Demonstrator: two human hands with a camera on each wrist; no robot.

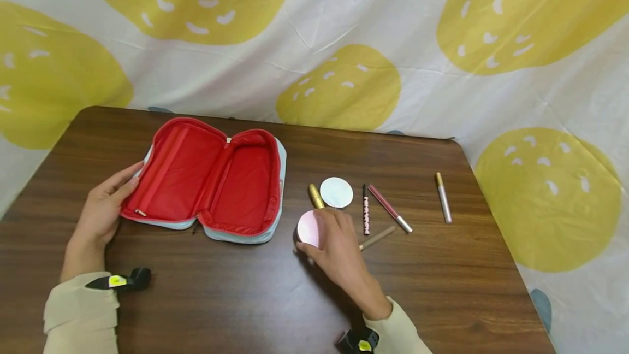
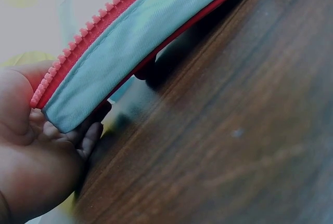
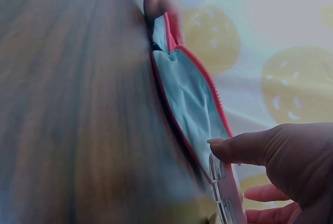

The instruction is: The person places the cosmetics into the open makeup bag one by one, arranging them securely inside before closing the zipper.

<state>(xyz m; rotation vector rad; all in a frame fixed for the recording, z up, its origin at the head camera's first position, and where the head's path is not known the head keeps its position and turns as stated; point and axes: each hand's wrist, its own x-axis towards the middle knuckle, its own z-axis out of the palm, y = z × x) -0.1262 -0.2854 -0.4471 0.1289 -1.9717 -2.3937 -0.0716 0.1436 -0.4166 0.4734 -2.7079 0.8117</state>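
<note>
- Brown wood-grain table (image 1: 221,299), under spread-open red-lined zip pouch (image 1: 208,182)
- Left hand (image 1: 102,209), pinching zip pouch's left edge
- Right hand (image 1: 340,245), grasping round pink compact (image 1: 307,229) just right of zip pouch
- White disc (image 1: 336,192), farther right of zip pouch
- Gold bullet-shaped tube (image 1: 315,195), near zip pouch's right side

We see our left hand (image 2: 39,156) at the left, gripping the end of a pale blue bag (image 2: 125,47), thumb on the zip side and fingers curled beneath. The bag's red zip (image 2: 104,18) runs along its upper edge and red trim (image 2: 203,15) along its lower one. Brown wooden desk (image 2: 229,125) fills the right; a pale backdrop (image 2: 31,24) with faint yellow patches lies behind, blurred.
</note>
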